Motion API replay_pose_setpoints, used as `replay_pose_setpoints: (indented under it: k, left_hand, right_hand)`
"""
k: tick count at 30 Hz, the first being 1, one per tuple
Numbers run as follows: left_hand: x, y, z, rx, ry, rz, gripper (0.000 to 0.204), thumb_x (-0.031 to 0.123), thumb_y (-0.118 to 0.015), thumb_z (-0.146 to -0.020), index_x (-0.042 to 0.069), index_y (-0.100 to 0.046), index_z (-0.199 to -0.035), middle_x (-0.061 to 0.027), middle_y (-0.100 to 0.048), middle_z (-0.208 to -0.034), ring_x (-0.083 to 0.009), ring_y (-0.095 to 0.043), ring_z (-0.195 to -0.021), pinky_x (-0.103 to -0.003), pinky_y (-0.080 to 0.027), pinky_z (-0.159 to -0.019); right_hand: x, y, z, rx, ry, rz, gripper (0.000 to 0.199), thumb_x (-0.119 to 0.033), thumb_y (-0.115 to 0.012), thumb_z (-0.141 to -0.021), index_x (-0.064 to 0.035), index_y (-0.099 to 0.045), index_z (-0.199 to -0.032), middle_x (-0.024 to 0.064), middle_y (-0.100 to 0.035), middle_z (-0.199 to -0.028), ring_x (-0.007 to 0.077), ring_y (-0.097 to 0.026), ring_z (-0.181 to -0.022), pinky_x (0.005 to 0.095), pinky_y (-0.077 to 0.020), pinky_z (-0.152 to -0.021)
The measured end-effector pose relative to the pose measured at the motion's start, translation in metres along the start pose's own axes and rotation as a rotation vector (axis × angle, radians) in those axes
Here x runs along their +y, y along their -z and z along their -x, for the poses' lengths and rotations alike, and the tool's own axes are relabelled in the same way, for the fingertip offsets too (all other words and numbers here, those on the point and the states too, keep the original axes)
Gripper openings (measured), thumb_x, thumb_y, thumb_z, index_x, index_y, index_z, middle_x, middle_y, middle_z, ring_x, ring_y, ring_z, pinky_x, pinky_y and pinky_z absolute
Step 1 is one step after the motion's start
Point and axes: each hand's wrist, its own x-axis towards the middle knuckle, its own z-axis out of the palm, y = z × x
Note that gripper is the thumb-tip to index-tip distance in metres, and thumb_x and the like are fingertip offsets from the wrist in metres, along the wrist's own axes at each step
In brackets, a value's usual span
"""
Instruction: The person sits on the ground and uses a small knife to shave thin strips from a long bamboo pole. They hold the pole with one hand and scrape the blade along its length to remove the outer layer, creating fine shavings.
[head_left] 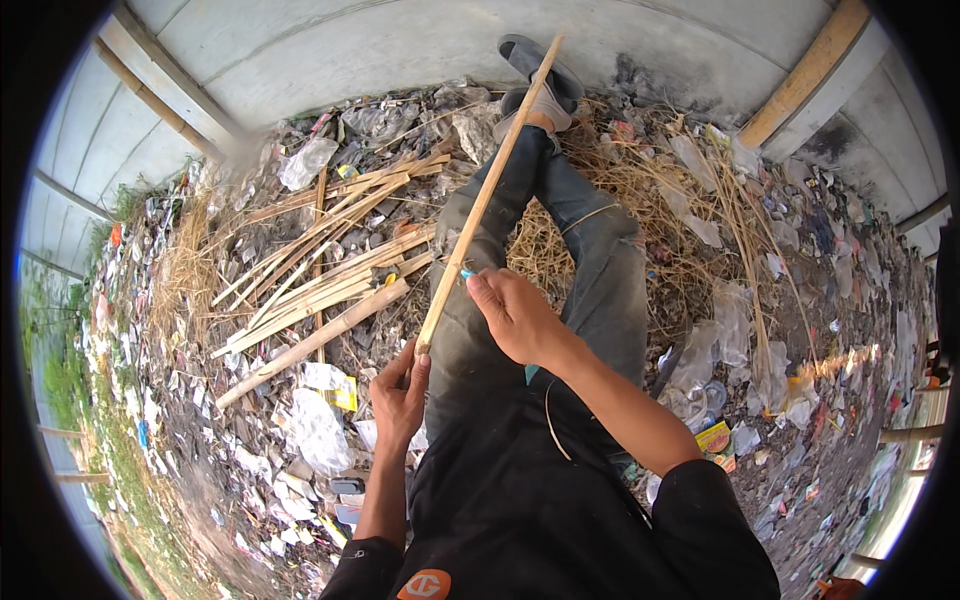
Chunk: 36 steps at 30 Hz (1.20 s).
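A long split bamboo strip [482, 205] slants across my lap, its far end rising past my crossed feet. My left hand [398, 395] pinches the near end between thumb and fingers. Closed beside the strip, my right hand [518, 318] rests above my thigh. A small blue-ended tool [467, 273] peeks out at its thumb; the rest is covered by the hand, so I cannot tell its kind. On the ground to the left lie several split bamboo strips [315, 290] and a thicker bamboo pole [312, 343].
Dry shavings [540, 245] heap up between and beside my legs. Plastic scraps and litter [320, 430] cover the ground all around. A grey panel wall [420, 50] stands beyond my feet, with a bamboo post [808, 75] at the far right.
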Motion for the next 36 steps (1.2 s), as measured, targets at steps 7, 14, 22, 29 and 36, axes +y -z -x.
replay_pose_setpoints:
  k: [7, 14, 22, 29, 36]
  left_hand:
    - [0.017, -0.009, -0.007, -0.07, 0.009, 0.045, 0.048, 0.029, -0.072, -0.103, -0.004, -0.066, -0.137, -0.0096, -0.077, -0.099, -0.0076, -0.062, -0.088, -0.026, -0.052, -0.079]
    - [0.036, -0.003, -0.003, -0.125, 0.067, -0.12, 0.043, 0.029, -0.071, -0.104, -0.003, -0.07, -0.132, -0.0119, -0.079, -0.099, -0.0079, -0.065, -0.091, -0.029, -0.054, -0.082]
    - [0.023, 0.002, 0.004, -0.151, 0.021, -0.074, 0.041, 0.026, -0.071, -0.104, -0.001, -0.069, -0.135, -0.0123, -0.08, -0.102, -0.0096, -0.067, -0.096, -0.03, -0.053, -0.092]
    - [0.039, 0.01, -0.018, -0.102, 0.017, -0.103, 0.051, 0.028, -0.072, -0.104, -0.011, -0.064, -0.135, -0.0168, -0.078, -0.105, -0.0103, -0.066, -0.095, -0.029, -0.054, -0.087]
    - [0.025, 0.052, 0.018, -0.161, -0.055, -0.225, 0.05, 0.027, -0.079, -0.098, -0.007, -0.067, -0.134, -0.0136, -0.079, -0.096, -0.0085, -0.067, -0.088, -0.029, -0.055, -0.083]
  right_hand:
    - [-0.008, -0.015, 0.036, -0.394, -0.028, 0.323, 0.056, -0.054, -0.05, -0.108, 0.0015, -0.061, -0.106, 0.0263, -0.068, -0.072, 0.0488, -0.069, -0.073, 0.0564, -0.052, -0.063]
    - [0.013, -0.007, 0.026, -0.226, 0.03, 0.475, 0.055, -0.053, -0.049, -0.108, -0.0009, -0.065, -0.101, 0.0229, -0.064, -0.065, 0.0446, -0.068, -0.066, 0.0526, -0.0509, -0.059]
    - [0.008, 0.01, 0.015, -0.304, 0.034, 0.429, 0.053, -0.054, -0.052, -0.107, -0.0035, -0.07, -0.106, 0.022, -0.066, -0.066, 0.0452, -0.069, -0.067, 0.0537, -0.0526, -0.061]
    - [0.005, -0.013, 0.01, -0.268, 0.231, 0.438, 0.051, -0.057, -0.057, -0.102, -0.0079, -0.063, -0.089, 0.0175, -0.064, -0.058, 0.0428, -0.068, -0.059, 0.0513, -0.0529, -0.055]
    - [0.071, 0.126, -0.098, 0.371, -0.226, 0.383, 0.064, -0.06, -0.048, -0.107, -0.0004, -0.071, -0.096, 0.0209, -0.065, -0.07, 0.0424, -0.067, -0.068, 0.0508, -0.0476, -0.063]
